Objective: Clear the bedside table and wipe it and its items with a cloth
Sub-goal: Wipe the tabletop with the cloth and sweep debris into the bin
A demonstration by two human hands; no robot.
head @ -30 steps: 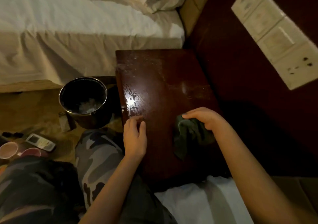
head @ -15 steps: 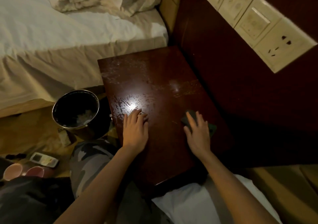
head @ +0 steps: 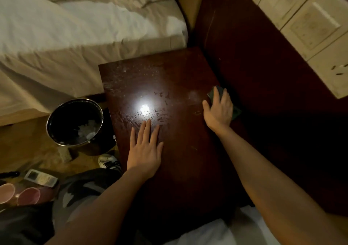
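The dark wooden bedside table (head: 175, 161) fills the middle of the view, its top bare and streaked with wet smears and dust under a bright light spot. My right hand (head: 219, 109) presses flat on a dark green cloth (head: 236, 111) at the table's right edge, against the wall panel; only the cloth's corners show around the fingers. My left hand (head: 146, 146) lies flat on the tabletop near its left front, fingers spread, holding nothing.
A black waste bin (head: 75, 122) with crumpled paper stands on the floor left of the table. A remote control (head: 41, 178) and two pink cups (head: 28, 195) lie on the floor at lower left. The bed (head: 75, 37) is behind; wall switches (head: 310, 28) at upper right.
My right hand went from bunching the cloth near the table's front to pressing it flat, then slid it further back along the right edge. My left hand flattened and spread on the tabletop.
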